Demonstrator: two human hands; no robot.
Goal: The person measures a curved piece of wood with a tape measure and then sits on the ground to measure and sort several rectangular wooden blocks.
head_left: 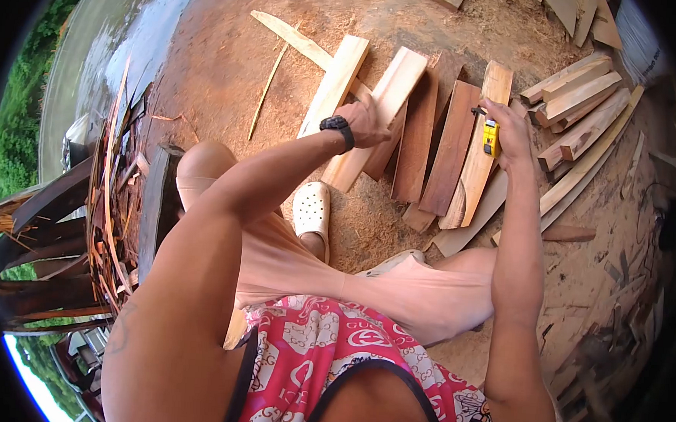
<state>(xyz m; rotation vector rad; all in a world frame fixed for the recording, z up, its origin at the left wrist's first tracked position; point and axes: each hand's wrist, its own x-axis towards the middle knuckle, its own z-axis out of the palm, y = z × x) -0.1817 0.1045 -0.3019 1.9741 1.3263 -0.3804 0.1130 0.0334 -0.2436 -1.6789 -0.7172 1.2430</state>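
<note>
My left hand (364,124), with a black watch on the wrist, rests across a pale wooden plank (397,80), its fingers apart. Beside it lies another light plank (337,85). In my right hand (509,132) is a yellow tape measure (491,137), gripped over a light plank (498,80) that has a rough lower end. Between the two hands, reddish-brown planks (452,144) lie side by side on the ground. Whether any tape is pulled out cannot be made out.
Stacked cut lumber (581,90) lies at the right, by long curved strips (588,174). A thin offcut (293,40) crosses behind the planks. Dark slabs and splintered strips (109,207) are heaped at the left. My foot in a white clog (311,210) stands on sawdust-covered ground.
</note>
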